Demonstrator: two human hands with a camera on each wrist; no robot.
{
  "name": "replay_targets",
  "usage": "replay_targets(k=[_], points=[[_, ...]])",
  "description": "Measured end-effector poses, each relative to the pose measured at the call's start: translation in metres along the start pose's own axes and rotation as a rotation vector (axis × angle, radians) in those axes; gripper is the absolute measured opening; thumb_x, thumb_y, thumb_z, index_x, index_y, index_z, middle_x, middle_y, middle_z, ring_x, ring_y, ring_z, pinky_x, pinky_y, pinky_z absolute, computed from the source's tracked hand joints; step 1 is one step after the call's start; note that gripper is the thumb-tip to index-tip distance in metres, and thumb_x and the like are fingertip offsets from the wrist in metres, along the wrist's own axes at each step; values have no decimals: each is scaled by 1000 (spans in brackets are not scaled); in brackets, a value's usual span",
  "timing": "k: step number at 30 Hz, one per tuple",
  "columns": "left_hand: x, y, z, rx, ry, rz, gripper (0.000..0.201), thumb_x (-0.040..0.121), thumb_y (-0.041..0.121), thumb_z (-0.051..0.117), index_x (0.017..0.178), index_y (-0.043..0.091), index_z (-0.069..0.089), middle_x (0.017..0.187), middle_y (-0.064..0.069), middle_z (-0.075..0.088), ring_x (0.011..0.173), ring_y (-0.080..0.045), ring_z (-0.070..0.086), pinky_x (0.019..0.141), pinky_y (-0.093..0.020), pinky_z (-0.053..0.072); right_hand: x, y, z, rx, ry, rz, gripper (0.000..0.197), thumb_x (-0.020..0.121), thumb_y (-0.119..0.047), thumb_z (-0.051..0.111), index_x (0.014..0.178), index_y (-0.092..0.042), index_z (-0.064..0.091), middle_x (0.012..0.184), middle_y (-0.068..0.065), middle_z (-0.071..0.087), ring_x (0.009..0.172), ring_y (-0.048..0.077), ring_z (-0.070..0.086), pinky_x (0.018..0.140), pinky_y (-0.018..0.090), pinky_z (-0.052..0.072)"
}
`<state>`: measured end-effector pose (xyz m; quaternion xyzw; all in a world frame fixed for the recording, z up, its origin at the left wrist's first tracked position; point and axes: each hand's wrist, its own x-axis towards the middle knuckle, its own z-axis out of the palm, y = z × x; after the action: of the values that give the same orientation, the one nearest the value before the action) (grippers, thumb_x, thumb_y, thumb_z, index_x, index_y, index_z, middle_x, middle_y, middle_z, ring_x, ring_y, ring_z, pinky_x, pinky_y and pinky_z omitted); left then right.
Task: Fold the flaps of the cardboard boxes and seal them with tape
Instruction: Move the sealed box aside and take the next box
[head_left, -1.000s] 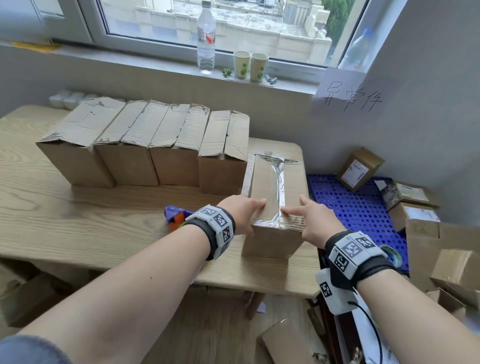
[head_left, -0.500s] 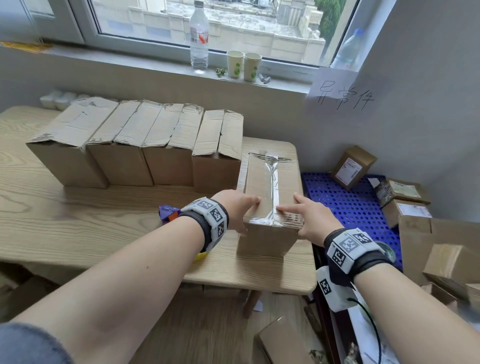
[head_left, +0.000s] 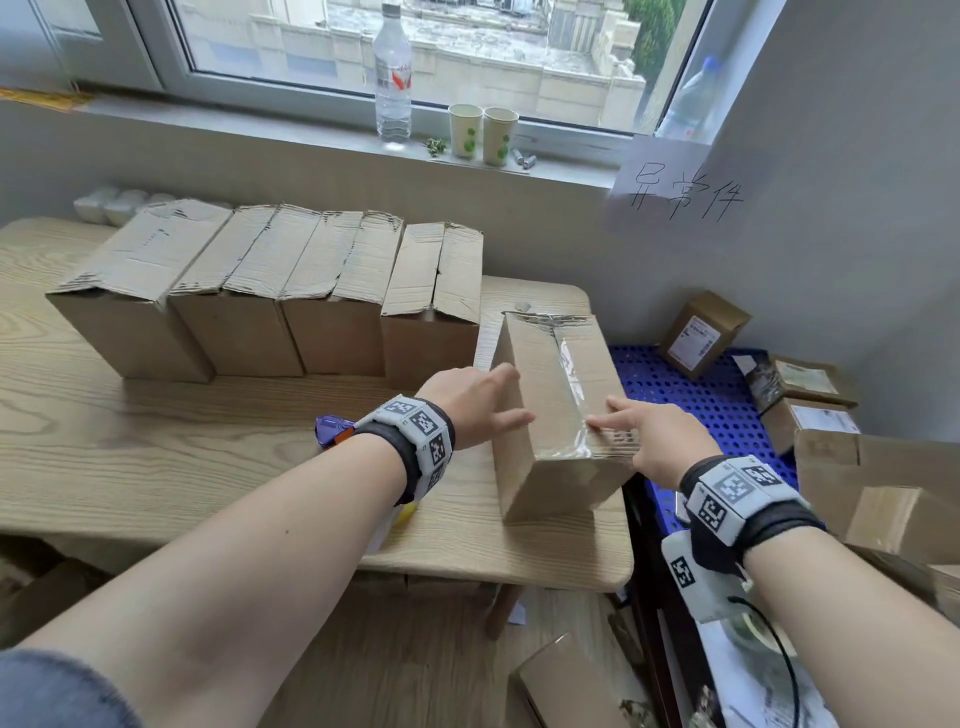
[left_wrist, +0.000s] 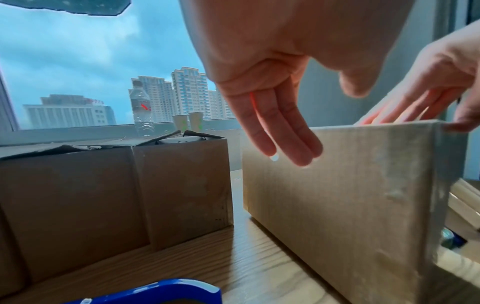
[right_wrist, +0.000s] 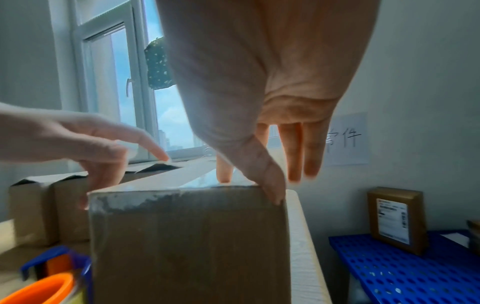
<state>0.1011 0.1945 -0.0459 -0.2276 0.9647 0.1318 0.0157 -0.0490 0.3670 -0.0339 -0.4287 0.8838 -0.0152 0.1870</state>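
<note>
Cardboard meets both our hands: the right hand (head_left: 652, 434) rests flat-fingered on the taped box (head_left: 550, 395), the left hand (head_left: 470, 402) hovers loosely spread beside it, near the tabletop's (head_left: 156, 457) right edge.

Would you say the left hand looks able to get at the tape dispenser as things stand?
Probably yes: the left hand is open beside the taped box, holding nothing, and the tape dispenser lies uncovered on the table just by that wrist.
</note>
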Motion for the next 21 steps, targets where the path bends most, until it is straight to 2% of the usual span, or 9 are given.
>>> replay_targets(k=[3, 5, 7, 9, 10, 12, 14, 18, 21], points=[[9, -7, -2, -64, 51, -54, 53, 92, 53, 46, 136, 25, 39, 114, -2, 64, 104, -23, 60, 81, -32, 44, 0, 17, -12, 93, 7, 24, 71, 79, 14, 40, 117, -41, 64, 152, -8, 34, 143, 21, 23, 111, 37, 29], [17, -8, -4, -99, 48, -77, 54, 92, 48, 49, 138, 22, 38, 125, -2, 55, 113, -21, 56, 90, -34, 44, -2, 19, -18, 175, 1, 47, 61, 84, 7, 42, 118, -39, 64, 152, -4, 33, 139, 23, 32, 98, 32, 37], [25, -6, -4, -129, 17, -102, 60, 92, 48, 49, 143, 20, 32, 136, -6, 43, 123, -24, 48, 99, -36, 40, -5, 10, -18, 221, -10, 65, 49, 93, -12, 51, 136, -35, 48, 150, -2, 37, 133, 22, 40, 94, 29, 38], [34, -3, -2, -158, 0, -128, 67, 92, 49, 49, 146, 17, 26, 145, -8, 32, 130, -25, 40, 106, -38, 36, -4, 4, -10, 232, -24, 115, 64, 93, -31, 56, 149, -31, 24, 147, 1, 42, 128, 25, 46, 99, 31, 40], [38, -2, 0, -165, -1, -136, 68, 92, 49, 50, 147, 17, 25, 148, -8, 29, 133, -25, 37, 108, -38, 34, -1, 2, -5, 261, -47, 164, 70, 92, -34, 56, 150, -29, 18, 142, 4, 46, 122, 28, 51, 97, 36, 46], [47, 0, 2, -163, -7, -135, 70, 92, 47, 51, 147, 16, 23, 152, -8, 23, 138, -24, 28, 112, -38, 28, 2, 2, -4, 414, -130, 274, 59, 94, -30, 52, 147, -24, 26, 123, 7, 54, 99, 31, 66, 82, 42, 56], [57, 1, 4, -160, -11, -134, 73, 91, 47, 53, 149, 14, 20, 155, -9, 15, 143, -25, 18, 116, -37, 20, 4, 5, -9, 538, -213, 327, 41, 97, -22, 46, 137, -19, 39, 116, 8, 56, 83, 34, 71, 74, 42, 59], [82, 6, 4, -164, -31, -169, 86, 89, 52, 53, 151, 11, 10, 158, -14, 5, 146, -26, 5, 119, -36, 7, 8, 22, -17, 576, -188, 330, 40, 98, -14, 47, 137, -20, 42, 102, 11, 62, 79, 33, 72, 72, 41, 60], [98, 10, 1, -209, -56, -178, 94, 86, 53, 58, 151, 9, 5, 157, -13, 11, 146, -24, 11, 118, -33, 10, 12, 29, -17, 600, -175, 339, 43, 96, -6, 45, 138, -20, 43, 96, 12, 63, 79, 33, 72, 70, 40, 60]])
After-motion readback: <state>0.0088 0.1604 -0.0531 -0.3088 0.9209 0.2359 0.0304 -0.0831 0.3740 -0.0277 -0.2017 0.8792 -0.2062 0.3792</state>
